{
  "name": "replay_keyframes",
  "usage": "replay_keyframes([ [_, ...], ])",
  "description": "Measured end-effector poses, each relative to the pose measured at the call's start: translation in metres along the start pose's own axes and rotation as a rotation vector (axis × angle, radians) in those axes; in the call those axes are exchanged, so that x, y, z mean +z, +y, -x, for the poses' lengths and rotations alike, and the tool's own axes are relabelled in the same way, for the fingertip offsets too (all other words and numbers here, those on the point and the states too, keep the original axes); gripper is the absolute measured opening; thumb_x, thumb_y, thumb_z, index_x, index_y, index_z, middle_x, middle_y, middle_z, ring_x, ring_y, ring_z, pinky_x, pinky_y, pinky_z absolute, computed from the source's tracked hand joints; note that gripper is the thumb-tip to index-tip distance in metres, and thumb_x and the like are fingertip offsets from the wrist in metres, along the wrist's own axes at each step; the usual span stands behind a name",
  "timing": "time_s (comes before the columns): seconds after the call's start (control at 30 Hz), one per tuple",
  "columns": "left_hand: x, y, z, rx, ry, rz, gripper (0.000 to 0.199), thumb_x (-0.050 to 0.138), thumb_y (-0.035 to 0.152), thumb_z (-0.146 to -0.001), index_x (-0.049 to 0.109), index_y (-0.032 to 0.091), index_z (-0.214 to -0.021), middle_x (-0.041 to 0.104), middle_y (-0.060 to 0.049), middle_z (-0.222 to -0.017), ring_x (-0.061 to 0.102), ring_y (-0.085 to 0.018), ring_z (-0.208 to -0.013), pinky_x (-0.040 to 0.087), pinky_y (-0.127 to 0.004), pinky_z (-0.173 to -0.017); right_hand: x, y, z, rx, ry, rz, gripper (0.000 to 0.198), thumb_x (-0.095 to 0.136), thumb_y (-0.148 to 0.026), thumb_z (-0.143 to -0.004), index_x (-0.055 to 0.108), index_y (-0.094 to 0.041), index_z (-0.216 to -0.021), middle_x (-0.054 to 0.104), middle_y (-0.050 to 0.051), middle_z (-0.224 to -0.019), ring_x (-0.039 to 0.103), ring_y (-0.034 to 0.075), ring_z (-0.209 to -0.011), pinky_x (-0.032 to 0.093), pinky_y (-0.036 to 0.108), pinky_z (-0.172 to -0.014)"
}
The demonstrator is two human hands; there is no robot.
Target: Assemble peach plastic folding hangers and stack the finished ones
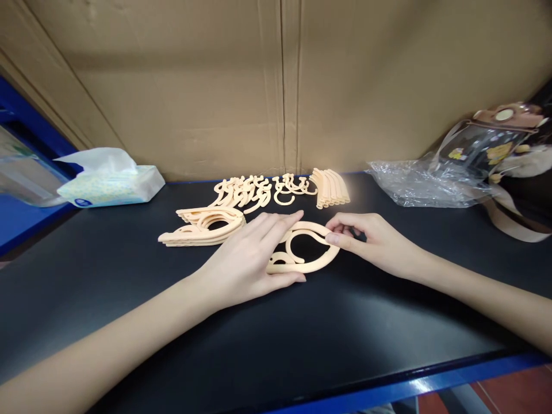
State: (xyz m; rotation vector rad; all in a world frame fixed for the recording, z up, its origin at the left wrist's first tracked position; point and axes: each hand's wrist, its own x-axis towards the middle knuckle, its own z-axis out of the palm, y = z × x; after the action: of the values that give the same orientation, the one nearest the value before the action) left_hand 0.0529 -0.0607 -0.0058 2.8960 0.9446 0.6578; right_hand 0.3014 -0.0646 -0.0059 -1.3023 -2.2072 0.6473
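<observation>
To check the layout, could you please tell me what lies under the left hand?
Under the left hand is part of a cream plastic hanger; its covered end cannot be seen.

Perhaps a workshop corner, given the blue-edged black bench (pixel 345 339), cardboard backing (pixel 194 92) and grouped cream parts (pixel 332 188).

Left hand (pixel 248 259), right hand (pixel 375 237) bare; left forearm (pixel 142 325), right forearm (pixel 470 293) bare, slim, tapering
</observation>
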Motion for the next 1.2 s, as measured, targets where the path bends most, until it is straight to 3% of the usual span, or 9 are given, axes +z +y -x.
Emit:
replay_keyframes([
  [0.13,-0.010,-0.003,-0.003,-0.004,0.035,-0.094,0.075,0.063,0.046,-0.083,0.028,0.017,-0.142,0.049,-0.013,-0.134,0.047,-0.028,-0.123,0.041,-0.040,-0.101,-0.002,0.001,0.000,-0.006,0.002,-0.069,0.044,0.037,-0.054,-0.093,0.061,-0.019,-0.081,0.056,-0.002,-0.068,0.047,0.012,-0.062,0.035,0.026,-0.058],
  [0.23,-0.029,-0.011,-0.009,-0.050,0.037,-0.126,0.076,0.062,0.040,-0.083,0.024,0.016,-0.144,0.047,-0.013,-0.136,0.045,-0.028,-0.125,0.040,-0.040,-0.103,-0.002,0.003,-0.001,-0.040,-0.017,-0.071,0.046,0.031,-0.051,-0.096,0.061,-0.019,-0.082,0.059,0.000,-0.073,0.054,0.014,-0.069,0.041,0.027,-0.067],
  [0.37,-0.064,-0.032,-0.012,-0.164,-0.061,-0.107,0.080,0.060,0.052,-0.078,0.029,0.019,-0.144,0.051,-0.010,-0.134,0.053,-0.029,-0.116,0.042,-0.039,-0.098,0.000,0.007,-0.003,-0.208,-0.070,0.102,0.031,0.044,-0.046,-0.093,0.063,-0.022,-0.100,0.065,0.005,-0.101,0.059,0.020,-0.096,0.044,0.035,-0.087],
  [0.43,-0.080,-0.045,-0.007,-0.275,-0.126,-0.102,0.082,0.058,0.060,-0.076,0.032,0.021,-0.143,0.055,-0.010,-0.131,0.057,-0.030,-0.111,0.045,-0.038,-0.093,0.001,0.008,-0.003,-0.282,-0.083,0.208,0.032,0.049,-0.046,-0.091,0.062,-0.023,-0.109,0.061,0.007,-0.120,0.053,0.023,-0.113,0.041,0.041,-0.097],
  [0.53,-0.092,-0.064,0.007,-0.432,-0.210,-0.118,0.081,0.059,0.064,-0.073,0.034,0.027,-0.141,0.057,-0.006,-0.130,0.056,-0.031,-0.111,0.044,-0.041,-0.091,0.003,0.010,-0.002,-0.272,-0.145,0.285,0.044,0.049,-0.050,-0.090,0.056,-0.026,-0.126,0.046,0.007,-0.141,0.041,0.026,-0.130,0.034,0.048,-0.106],
  [0.63,-0.095,-0.080,0.023,-0.521,-0.233,-0.124,0.078,0.060,0.064,-0.074,0.037,0.029,-0.139,0.058,-0.003,-0.129,0.056,-0.029,-0.111,0.041,-0.042,-0.095,0.003,0.011,0.000,-0.236,-0.224,0.318,0.053,0.045,-0.053,-0.091,0.047,-0.026,-0.136,0.034,0.006,-0.150,0.031,0.026,-0.137,0.029,0.049,-0.111],
  [0.77,-0.096,-0.091,0.033,-0.559,-0.277,-0.114,0.075,0.056,0.066,-0.076,0.039,0.028,-0.139,0.049,-0.002,-0.140,0.051,-0.030,-0.118,0.033,-0.046,-0.103,0.002,0.011,0.000,-0.230,-0.267,0.360,0.055,0.041,-0.054,-0.092,0.042,-0.025,-0.140,0.029,0.006,-0.152,0.028,0.025,-0.139,0.027,0.048,-0.112],
  [1.2,-0.092,-0.084,0.032,-0.611,-0.327,-0.110,0.077,0.054,0.069,-0.075,0.039,0.028,-0.139,0.055,-0.003,-0.132,0.058,-0.030,-0.107,0.041,-0.041,-0.095,0.000,0.009,0.000,-0.266,-0.261,0.358,0.054,0.043,-0.051,-0.093,0.043,-0.025,-0.140,0.031,0.007,-0.151,0.031,0.026,-0.137,0.028,0.049,-0.111],
])
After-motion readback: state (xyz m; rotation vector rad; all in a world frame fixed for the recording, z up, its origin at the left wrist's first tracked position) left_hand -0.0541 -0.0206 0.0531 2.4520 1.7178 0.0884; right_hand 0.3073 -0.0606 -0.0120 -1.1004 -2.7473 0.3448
